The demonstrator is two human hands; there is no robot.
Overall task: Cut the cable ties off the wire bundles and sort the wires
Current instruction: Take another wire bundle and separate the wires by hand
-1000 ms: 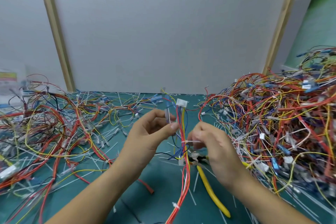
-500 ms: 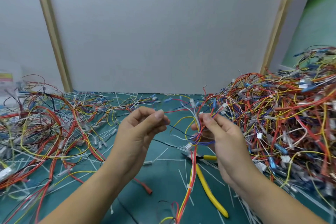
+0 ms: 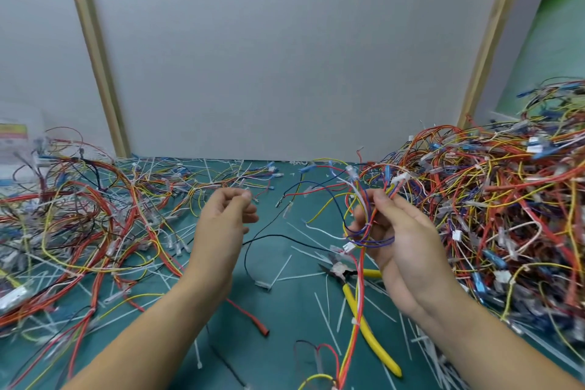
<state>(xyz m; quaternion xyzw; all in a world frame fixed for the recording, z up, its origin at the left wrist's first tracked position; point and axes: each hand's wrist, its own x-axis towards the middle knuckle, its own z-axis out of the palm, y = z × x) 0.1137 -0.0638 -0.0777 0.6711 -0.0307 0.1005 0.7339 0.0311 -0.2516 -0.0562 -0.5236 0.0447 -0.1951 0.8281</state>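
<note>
My right hand (image 3: 402, 241) grips a loose wire bundle (image 3: 364, 231) of red, yellow, blue and white wires above the green mat (image 3: 285, 310). Its long red and yellow strands hang down to the mat's front edge, with a white cable tie (image 3: 355, 322) still round them. My left hand (image 3: 226, 218) is raised to the left, apart from the bundle. Its thumb and forefinger pinch a small pale bit, seemingly a cut cable tie (image 3: 248, 196). Yellow-handled cutters (image 3: 370, 336) lie on the mat below my right hand.
A tall tangle of tied wire bundles (image 3: 493, 215) fills the right side. Looser wires (image 3: 79, 225) spread over the left. Cut white ties litter the mat. A red-sleeved wire end (image 3: 253, 320) lies near my left forearm. A grey wall panel stands behind.
My hands have moved apart. The left one has drawn away to the left from the bundle. The bundle's upper wires have splayed out in my right hand.
</note>
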